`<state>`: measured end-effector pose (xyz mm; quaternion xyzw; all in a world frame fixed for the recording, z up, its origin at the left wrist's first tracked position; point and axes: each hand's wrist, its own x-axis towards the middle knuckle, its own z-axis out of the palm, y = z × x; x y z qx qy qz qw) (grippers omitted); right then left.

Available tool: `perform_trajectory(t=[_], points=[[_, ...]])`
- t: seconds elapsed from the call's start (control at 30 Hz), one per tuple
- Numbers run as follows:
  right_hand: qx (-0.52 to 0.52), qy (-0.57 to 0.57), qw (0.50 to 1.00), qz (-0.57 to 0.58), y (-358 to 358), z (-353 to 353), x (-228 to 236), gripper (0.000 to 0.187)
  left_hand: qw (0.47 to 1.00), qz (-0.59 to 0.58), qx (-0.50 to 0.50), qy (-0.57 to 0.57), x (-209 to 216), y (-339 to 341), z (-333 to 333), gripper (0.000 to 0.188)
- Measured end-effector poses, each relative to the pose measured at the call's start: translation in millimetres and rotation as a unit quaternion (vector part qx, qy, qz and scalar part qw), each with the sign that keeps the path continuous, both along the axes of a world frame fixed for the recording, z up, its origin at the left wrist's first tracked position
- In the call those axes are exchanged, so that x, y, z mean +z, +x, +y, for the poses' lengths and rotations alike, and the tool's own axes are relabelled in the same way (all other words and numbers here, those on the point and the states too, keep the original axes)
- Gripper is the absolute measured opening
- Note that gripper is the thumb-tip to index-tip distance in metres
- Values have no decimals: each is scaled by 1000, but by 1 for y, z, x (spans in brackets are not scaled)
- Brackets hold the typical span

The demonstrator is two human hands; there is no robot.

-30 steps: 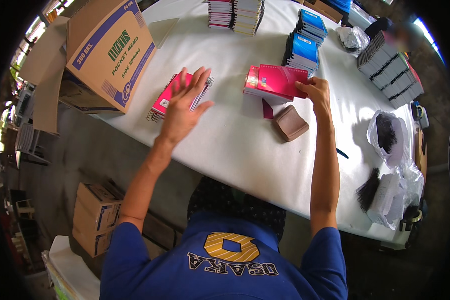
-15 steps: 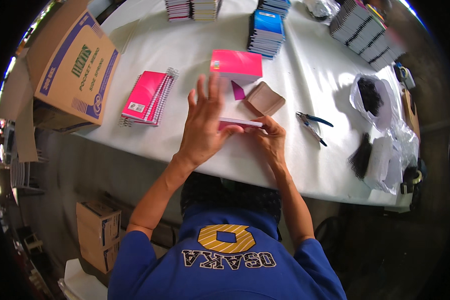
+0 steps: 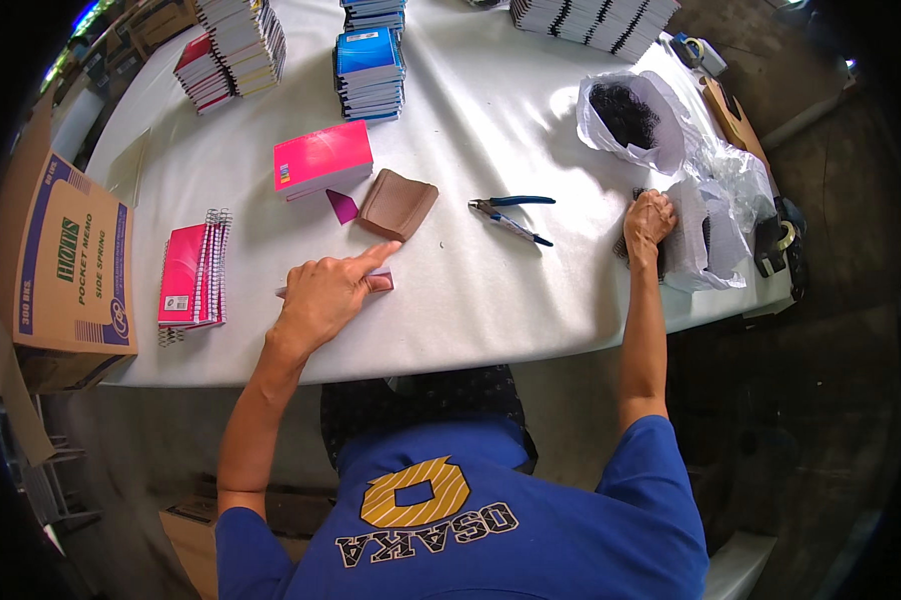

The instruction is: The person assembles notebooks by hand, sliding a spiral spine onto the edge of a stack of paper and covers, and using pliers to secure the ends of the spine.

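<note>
My left hand [image 3: 319, 298] keeps a thin pink memo pad [image 3: 383, 279] on edge against the table, its index finger stretched toward a worn brown block [image 3: 399, 205]. Most of the pad is hidden by that hand. Far to the right, my right hand [image 3: 651, 217] has its fingers curled over a bundle of black spiral coils [image 3: 621, 248] beside a white plastic bag [image 3: 706, 240]. Behind the brown block sits a pink stack of memo pads [image 3: 323, 160], with a purple triangular piece [image 3: 342, 206] at its front.
Blue-handled cutting pliers [image 3: 511, 215] lie mid-table. Pink spiral notebooks [image 3: 186, 275] are piled at left, near a cardboard box [image 3: 76, 260]. Stacks of blue notebooks [image 3: 369, 75] and other notebooks stand at the back. Another bag [image 3: 631, 115] holds black coils.
My right hand has left the pad and moved right onto the black coils. My left hand, raised and spread before, is now lowered around the pad. The view has swung right.
</note>
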<state>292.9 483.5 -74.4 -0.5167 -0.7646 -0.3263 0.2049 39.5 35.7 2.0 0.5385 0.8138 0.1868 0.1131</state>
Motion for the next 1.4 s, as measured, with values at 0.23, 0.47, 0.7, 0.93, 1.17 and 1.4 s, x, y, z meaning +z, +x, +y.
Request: perform_trajectory(t=[0.23, 0.47, 0.7, 0.93, 1.17, 1.4], points=[[36, -155, 987, -14, -19, -12, 15, 21, 997, 48, 46, -42, 0, -4, -7, 50], [68, -245, 965, 63, -2, -9, 53, 21, 997, 64, 31, -31, -1, -2, -2, 52], [317, -235, 910, 128, -41, -62, 80, 10, 995, 82, 53, 14, -11, -7, -6, 53], [560, -542, 587, 218, -122, -251, 79, 23, 987, 147, 19, 67, -14, -7, -3, 56], [534, -649, 506, 193, -138, -259, 70, 21, 978, 197, 9, 71, -21, -10, -4, 59], [551, -666, 495, 87, -143, -250, 74, 20, 985, 157, 14, 65, -15, -7, -2, 62]])
